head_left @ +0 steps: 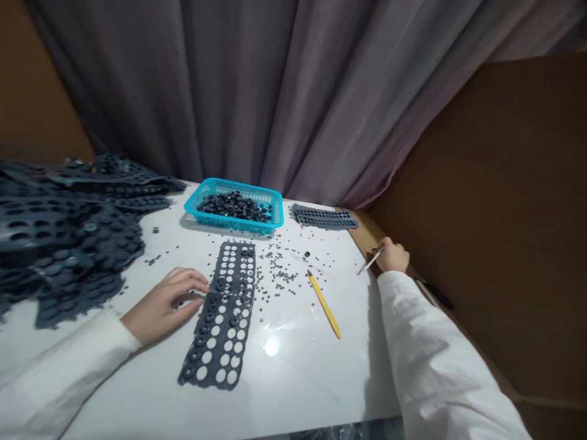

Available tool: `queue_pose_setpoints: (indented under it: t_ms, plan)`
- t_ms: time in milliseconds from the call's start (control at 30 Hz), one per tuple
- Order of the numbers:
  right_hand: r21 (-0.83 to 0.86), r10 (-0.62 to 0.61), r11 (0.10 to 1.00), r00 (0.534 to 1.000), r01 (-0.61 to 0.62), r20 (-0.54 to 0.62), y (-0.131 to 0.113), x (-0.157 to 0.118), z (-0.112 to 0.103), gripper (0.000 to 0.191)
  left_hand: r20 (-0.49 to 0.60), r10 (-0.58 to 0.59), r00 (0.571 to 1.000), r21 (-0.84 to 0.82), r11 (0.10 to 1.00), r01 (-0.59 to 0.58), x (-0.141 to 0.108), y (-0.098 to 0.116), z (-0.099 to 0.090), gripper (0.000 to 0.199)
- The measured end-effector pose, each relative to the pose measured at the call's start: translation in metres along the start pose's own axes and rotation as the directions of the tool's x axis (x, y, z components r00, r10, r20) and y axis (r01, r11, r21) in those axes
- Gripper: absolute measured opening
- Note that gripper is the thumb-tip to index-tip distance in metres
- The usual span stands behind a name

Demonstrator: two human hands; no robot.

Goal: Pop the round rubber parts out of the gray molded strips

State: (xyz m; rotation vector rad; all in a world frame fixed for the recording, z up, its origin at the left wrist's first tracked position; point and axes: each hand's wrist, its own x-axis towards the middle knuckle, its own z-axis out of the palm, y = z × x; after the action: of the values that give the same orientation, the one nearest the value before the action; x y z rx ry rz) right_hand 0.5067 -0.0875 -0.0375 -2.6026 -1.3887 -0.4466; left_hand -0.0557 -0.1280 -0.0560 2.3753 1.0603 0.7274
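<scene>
The left hand (158, 308) is unclenched, fingertips at the left edge of the perforated sheet (224, 330), which lies on the white table (302, 391) before me. The right hand (394, 255) grasps a slim tool (374, 258).

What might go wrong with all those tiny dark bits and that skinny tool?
The scattered dark bits could get swept off the white table if an arm brushes them. The thin tool in the right hand is by the table's edge, so it might fall if dropped. A bump from the left hand might push the perforated dark sheet into the bits.
</scene>
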Motion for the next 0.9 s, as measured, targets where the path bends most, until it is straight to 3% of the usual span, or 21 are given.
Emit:
queue_pose_setpoints:
  t_ms: [100, 200, 267, 300, 367, 433, 467, 500, 533, 567, 667, 733, 900]
  plan:
    - [0.248, 0.035, 0.969, 0.991, -0.002, -0.128, -0.017, 0.001, -0.011, 0.016, -0.004, 0.002, 1.0, 0.018, 1.0, -0.002, 0.004, 0.004, -0.001, 0.017]
    - [0.407, -0.039, 0.908, 0.985, 0.104, -0.166, -0.062, -0.019, -0.035, 0.019, 0.007, 0.009, 1.0, 0.027, 1.0, -0.009, 0.01, 0.01, -0.004, 0.018]
    - [0.548, -0.156, 0.804, 0.971, 0.232, -0.182, -0.103, -0.055, -0.055, 0.025, 0.013, -0.013, 1.0, 0.027, 1.0, 0.013, 0.01, 0.017, -0.005, 0.019]
    - [0.716, -0.254, 0.63, 0.951, 0.301, -0.176, -0.123, -0.081, -0.065, 0.026, 0.019, -0.015, 1.0, 0.024, 1.0, 0.014, 0.006, 0.021, -0.005, 0.02]
    - [0.888, -0.519, 0.328, 0.847, 0.322, -0.115, -0.158, -0.139, -0.084, 0.027, 0.073, 0.07, 0.995, 0.015, 0.997, -0.071, -0.007, 0.031, -0.001, 0.023]
    - [0.922, -0.781, 0.216, 0.624, 0.321, -0.035, -0.179, -0.196, -0.099, 0.026, 0.167, 0.253, 0.953, 0.006, 0.966, -0.257, -0.026, 0.038, 0.006, 0.02]
    - [0.927, -0.852, 0.189, 0.523, 0.323, -0.008, -0.185, -0.219, -0.105, 0.025, 0.204, 0.327, 0.923, 0.014, 0.941, -0.337, -0.036, 0.04, 0.011, 0.015]
    - [0.934, -0.872, 0.18, 0.489, 0.307, 0.008, -0.188, -0.237, -0.108, 0.023, 0.22, 0.372, 0.902, 0.036, 0.921, -0.388, -0.044, 0.041, 0.016, 0.013]
    - [0.941, -0.873, 0.176, 0.487, 0.288, 0.015, -0.189, -0.249, -0.11, 0.022, 0.219, 0.397, 0.892, 0.069, 0.905, -0.42, -0.051, 0.041, 0.021, 0.016]
    - [0.949, -0.857, 0.175, 0.515, 0.263, 0.016, -0.189, -0.255, -0.109, 0.023, 0.206, 0.407, 0.89, 0.103, 0.895, -0.434, -0.055, 0.041, 0.025, 0.022]
    - [0.956, -0.744, 0.21, 0.668, 0.207, 0.019, -0.191, -0.245, -0.095, 0.022, 0.159, 0.404, 0.901, 0.158, 0.89, -0.427, -0.055, 0.04, 0.035, 0.03]
    - [0.927, -0.675, 0.285, 0.737, 0.244, 0.013, -0.2, -0.225, -0.08, 0.019, 0.142, 0.383, 0.913, 0.156, 0.902, -0.403, -0.051, 0.043, 0.037, 0.03]
    - [0.74, -0.622, 0.507, 0.782, 0.441, -0.04, -0.246, -0.177, -0.041, 0.018, 0.124, 0.381, 0.916, 0.108, 0.912, -0.395, -0.045, 0.054, 0.036, 0.026]
